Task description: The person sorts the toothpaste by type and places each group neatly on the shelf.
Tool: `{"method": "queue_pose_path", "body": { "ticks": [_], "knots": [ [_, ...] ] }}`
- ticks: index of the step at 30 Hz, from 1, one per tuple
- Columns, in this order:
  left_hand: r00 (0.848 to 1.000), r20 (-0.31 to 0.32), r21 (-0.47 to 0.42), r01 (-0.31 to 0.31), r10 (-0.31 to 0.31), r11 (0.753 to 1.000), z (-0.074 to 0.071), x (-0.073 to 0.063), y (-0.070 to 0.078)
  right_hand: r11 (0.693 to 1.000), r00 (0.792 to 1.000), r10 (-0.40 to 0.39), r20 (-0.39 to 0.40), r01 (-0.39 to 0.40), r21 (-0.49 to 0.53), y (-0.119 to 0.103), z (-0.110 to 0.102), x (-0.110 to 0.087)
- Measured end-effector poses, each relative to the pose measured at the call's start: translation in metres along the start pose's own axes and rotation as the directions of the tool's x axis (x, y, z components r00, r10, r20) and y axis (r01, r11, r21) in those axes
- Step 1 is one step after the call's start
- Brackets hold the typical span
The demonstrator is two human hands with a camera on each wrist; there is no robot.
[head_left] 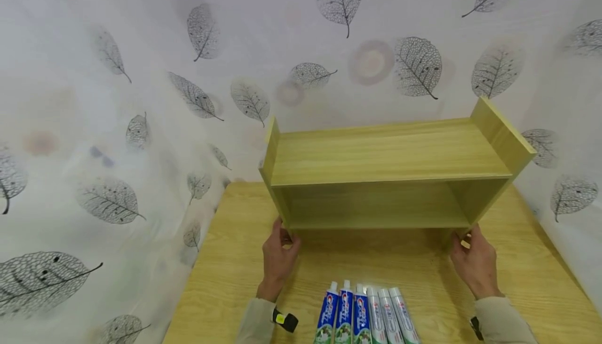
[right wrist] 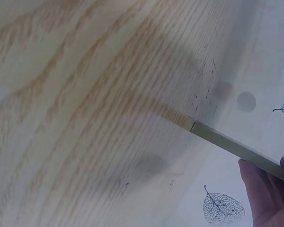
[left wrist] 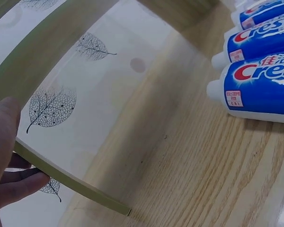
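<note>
Here, left fingers [left wrist: 26, 187], right fingers [right wrist: 259, 189] both gripping wooden shelf [head_left: 390, 153], toothpaste tubes [head_left: 361, 315] in front

"Crest" reads across three blue tubes [head_left: 345, 310], on my side of shelf [head_left: 390, 156] I grip; "佳洁" above brand on outermost blue tube [left wrist: 260, 90]. Silver tubes [head_left: 390, 315], same side: print too small.
</note>
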State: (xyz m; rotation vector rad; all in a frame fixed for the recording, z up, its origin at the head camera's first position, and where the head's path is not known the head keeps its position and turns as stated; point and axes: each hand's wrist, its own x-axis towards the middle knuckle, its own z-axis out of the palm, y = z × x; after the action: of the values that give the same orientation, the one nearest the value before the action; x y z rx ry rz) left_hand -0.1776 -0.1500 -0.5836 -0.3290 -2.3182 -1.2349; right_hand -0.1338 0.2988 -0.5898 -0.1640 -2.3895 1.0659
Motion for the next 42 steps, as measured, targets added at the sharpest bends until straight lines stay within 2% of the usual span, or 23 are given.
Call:
{"method": "queue_pose_path", "body": {
  "ticks": [9,18,20,23,27,29,33,37,38,42],
  "knots": [
    [1.0,-0.011,-0.038,0.009,-0.01,0.999,0.002,0.003,-0.001,1.0,1.0,0.022,0.005,-0.022,0.008,0.002,0.0,-0.001],
    [0.988,0.056,-0.081,0.149,-0.145,0.986,-0.001,0.002,-0.007,1.0,1.0,-0.02,-0.015,0.02,-0.007,0.005,0.004,-0.006],
    [0.985,0.081,-0.081,0.159,-0.152,0.984,-0.002,0.0,-0.008,1.0,1.0,-0.017,0.006,0.017,-0.014,0.005,0.004,-0.009],
    [0.979,0.126,-0.091,0.17,-0.158,0.981,-0.001,-0.002,-0.011,0.999,0.996,0.024,0.087,-0.022,-0.025,0.004,0.002,-0.018],
    [0.972,0.178,-0.115,0.176,-0.154,0.978,-0.002,-0.003,-0.01,0.99,0.971,0.139,0.193,-0.132,-0.049,-0.002,0.004,-0.034],
    [0.969,0.195,-0.128,0.181,-0.154,0.975,-0.003,-0.003,-0.009,0.98,0.962,0.199,0.188,-0.189,-0.068,-0.006,0.009,-0.043],
    [0.963,0.223,-0.135,0.184,-0.151,0.974,-0.004,-0.001,-0.008,0.963,0.95,0.264,0.168,-0.252,-0.092,-0.015,0.018,-0.062],
    [0.962,0.238,-0.139,0.17,-0.134,0.976,-0.004,0.0,-0.008,0.959,0.924,0.281,0.261,-0.26,-0.111,-0.026,0.023,-0.08],
    [0.962,0.238,-0.141,0.168,-0.131,0.976,-0.005,0.0,-0.008,0.958,0.911,0.286,0.297,-0.261,-0.122,-0.03,0.024,-0.085],
    [0.963,0.239,-0.145,0.159,-0.121,0.977,-0.005,0.001,-0.008,0.966,0.886,0.245,0.393,-0.191,-0.172,-0.041,0.027,-0.103]
  ]
}}
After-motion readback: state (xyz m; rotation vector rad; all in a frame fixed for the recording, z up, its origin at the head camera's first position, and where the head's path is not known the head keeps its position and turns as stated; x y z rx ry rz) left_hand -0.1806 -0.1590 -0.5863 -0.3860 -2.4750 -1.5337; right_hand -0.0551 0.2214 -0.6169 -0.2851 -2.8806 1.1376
